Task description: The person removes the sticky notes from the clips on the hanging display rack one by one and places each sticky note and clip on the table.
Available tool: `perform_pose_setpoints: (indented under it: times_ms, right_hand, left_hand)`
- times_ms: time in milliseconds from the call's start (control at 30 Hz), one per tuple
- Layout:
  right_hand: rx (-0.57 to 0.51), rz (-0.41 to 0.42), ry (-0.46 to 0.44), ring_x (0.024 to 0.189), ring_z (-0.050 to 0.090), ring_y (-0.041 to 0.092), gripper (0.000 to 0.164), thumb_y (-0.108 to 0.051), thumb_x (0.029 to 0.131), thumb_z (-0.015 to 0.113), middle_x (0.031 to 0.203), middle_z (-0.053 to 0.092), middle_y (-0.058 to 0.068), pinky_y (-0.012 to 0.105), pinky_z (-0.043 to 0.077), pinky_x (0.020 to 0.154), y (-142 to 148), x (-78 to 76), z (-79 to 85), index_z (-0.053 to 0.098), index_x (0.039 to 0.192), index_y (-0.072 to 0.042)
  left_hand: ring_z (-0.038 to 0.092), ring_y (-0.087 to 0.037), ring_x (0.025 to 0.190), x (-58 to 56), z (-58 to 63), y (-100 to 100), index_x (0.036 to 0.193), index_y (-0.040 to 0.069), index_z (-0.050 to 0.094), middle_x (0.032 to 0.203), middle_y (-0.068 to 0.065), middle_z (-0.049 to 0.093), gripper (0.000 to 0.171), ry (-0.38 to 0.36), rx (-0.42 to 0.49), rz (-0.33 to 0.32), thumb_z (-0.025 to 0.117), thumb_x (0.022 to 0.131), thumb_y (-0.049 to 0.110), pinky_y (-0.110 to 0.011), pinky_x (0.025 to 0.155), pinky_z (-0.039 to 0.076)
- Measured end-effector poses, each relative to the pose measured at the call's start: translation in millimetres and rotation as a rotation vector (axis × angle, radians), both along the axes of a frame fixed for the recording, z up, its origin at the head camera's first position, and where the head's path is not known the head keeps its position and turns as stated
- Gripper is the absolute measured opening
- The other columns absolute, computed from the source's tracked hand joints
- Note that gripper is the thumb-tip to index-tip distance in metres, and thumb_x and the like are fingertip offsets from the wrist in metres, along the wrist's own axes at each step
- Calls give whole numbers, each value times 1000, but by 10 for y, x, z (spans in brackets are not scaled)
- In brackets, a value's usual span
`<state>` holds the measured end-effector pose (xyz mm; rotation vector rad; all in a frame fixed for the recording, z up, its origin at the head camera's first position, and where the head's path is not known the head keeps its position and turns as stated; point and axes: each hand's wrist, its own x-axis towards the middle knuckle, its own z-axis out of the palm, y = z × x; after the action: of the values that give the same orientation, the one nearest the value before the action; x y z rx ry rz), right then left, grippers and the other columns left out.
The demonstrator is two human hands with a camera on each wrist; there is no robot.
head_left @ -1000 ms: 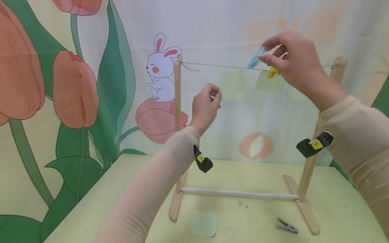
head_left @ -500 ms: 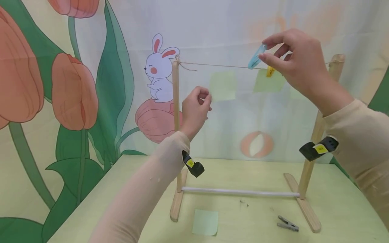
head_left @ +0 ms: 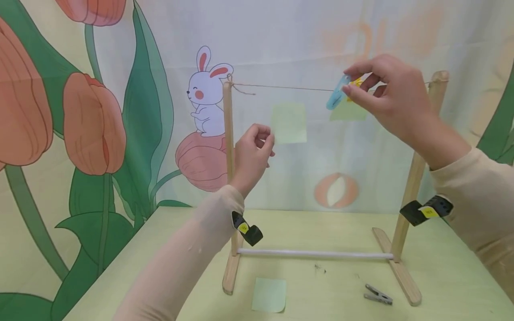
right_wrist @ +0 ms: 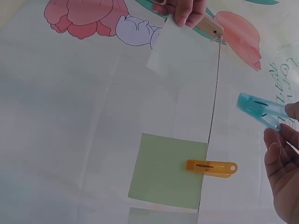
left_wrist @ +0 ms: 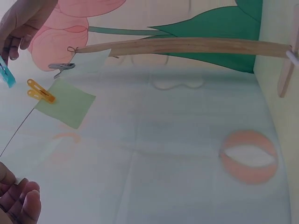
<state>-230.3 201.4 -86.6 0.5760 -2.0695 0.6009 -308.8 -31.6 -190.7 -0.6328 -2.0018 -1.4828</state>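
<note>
— Between the thumb and fingers of your right hand [head_left: 395,96], what is seen, and what do they obscure?
— A blue clip [head_left: 338,92], pinched. In the head view, those fingers partly cover the yellow clip [right_wrist: 212,168] just behind them.
— And at the fingertips of your left hand [head_left: 252,154]?
— A pale green sheet [head_left: 290,123], pinched at one edge, below the string [right_wrist: 216,88]. The left wrist view cuts off this hand; in the right wrist view, the sheet's outline fades into the backdrop.
— Which views add detail?
— Beyond your right fingers, the right wrist view shows the yellow clip whole, fastening a green square [right_wrist: 163,172] to the string; only the left wrist view shows a grey clip [left_wrist: 61,66] farther along.
</note>
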Motion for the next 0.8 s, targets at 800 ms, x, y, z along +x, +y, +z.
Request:
perform_pose_setpoints:
  times_ms: [800]
  right_hand:
    - [17,-9,-17,75,47,-16,25,-14,86,72,96,62,-3,-1,39,63,127,77,-307,70,110,-8]
  left_hand:
    - [58,-13,58,116,-226,-117,105,1,61,85,-15,63,14,22,16,-84,56,96,11,-25,44,50]
